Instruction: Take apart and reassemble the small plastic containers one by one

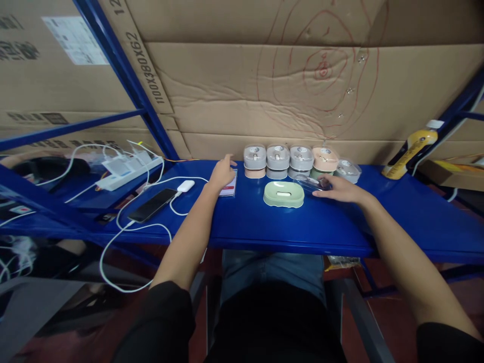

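Head view: from where I stand, person's seated at a blue desk (245, 224), sleeves black, both arms reaching fwd. Taking the green dish (283, 195) as clock centre, 12 being away from the person: it sits on the desk nr the front edge, uncovered, w/ a whitish bar in its middle, approx. straight ahead of the person.

R hand (342, 188) is at 3 o'clock, thumb & fingers closed on one end of a clear plastic piece (305, 181), prob. a lid, which pts back to the dish from abt 2. Can't tell if it touches the containers behind.

L hand (222, 174) is at abt 10, fingers loosely spread, gripping nothing I can see, over a flat booklet (229, 187); can't tell if fingertips press on it.

Stacked containers (278, 161) w/ clear tops run in a row from 11 to nearly 2, two high: grey over pink, grey over grey twice, then pink over green. A single grey container (348, 171) stands btwn 2 & 3, just behind R hand.

White charging case (185, 186) at 9, dark phone (153, 205) further out, both cabled. Power strip (130, 174) beyond, btwn 9 & 10. Yellow bottle (410, 154), tilted, btwn 2 & 3, well apart.
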Tool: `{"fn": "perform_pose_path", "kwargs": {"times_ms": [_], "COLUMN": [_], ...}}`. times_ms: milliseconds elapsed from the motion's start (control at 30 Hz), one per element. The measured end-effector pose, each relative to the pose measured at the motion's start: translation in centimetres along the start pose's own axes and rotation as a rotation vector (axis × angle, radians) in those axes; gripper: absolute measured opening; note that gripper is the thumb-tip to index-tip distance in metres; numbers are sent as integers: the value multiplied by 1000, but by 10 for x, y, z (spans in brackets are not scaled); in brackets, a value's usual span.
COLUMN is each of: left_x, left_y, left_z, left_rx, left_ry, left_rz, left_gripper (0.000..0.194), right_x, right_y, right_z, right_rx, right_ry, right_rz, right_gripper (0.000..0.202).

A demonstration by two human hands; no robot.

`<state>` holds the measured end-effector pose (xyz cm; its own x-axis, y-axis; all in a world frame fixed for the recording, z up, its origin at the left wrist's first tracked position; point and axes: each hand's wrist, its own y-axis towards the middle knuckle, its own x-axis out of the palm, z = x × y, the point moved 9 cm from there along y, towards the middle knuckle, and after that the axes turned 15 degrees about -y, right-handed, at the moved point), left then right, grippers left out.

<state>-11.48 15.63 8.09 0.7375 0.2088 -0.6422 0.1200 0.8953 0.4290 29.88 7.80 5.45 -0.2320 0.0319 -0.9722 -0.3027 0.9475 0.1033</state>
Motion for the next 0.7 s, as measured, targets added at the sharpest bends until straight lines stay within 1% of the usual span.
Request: {"fn": "perform_pose_path", "kwargs": {"times_ms": [67,133,200,233,267,300,367,400,433,500,567,633,700], "left_x": [-3,2,20,32,42,52,73,84,93,106,111,111,110], "left_y": [-7,-19,-34,-43,-52,-61,-76,-81,-85,-89,-90,-89,-88], "left_z": [14,33,63,81,98,113,133,137,137,135,131,129,127], "left_rx": [30,66,187,271,363,444,544,560,553,548,551,559,561], "left_ry": [-11,6,-22,-47,-77,-109,-128,-118,-98,-60,-39,-35,-36], "left_rz": [20,3,-98,-154,-202,-240,-338,-390,-438,-513,-529,-512,-498], "left_gripper": [54,32,19,18,24,37,62,72,75,73,64,55,51], "right_x": [0,0,1,1,1,1,2,2,3,4,5,7,8], "right_y": [-1,-2,-2,-2,-2,-2,-2,-2,-2,0,1,2,2], "right_z": [2,7,12,14,17,19,21,22,23,24,25,26,26], "right_rx": [12,26,32,32,30,29,21,17,13,8,9,20,27], "right_ry": [-5,-14,-21,-26,-34,-47,-77,-87,-93,-100,-107,-116,-127], "right_rz": [-15,-36,-50,-53,-56,-60,-70,-75,-76,-72,-64,-64,-61], "right_gripper": [76,80,85,86,87,88,86,86,85,85,86,89,91]}}
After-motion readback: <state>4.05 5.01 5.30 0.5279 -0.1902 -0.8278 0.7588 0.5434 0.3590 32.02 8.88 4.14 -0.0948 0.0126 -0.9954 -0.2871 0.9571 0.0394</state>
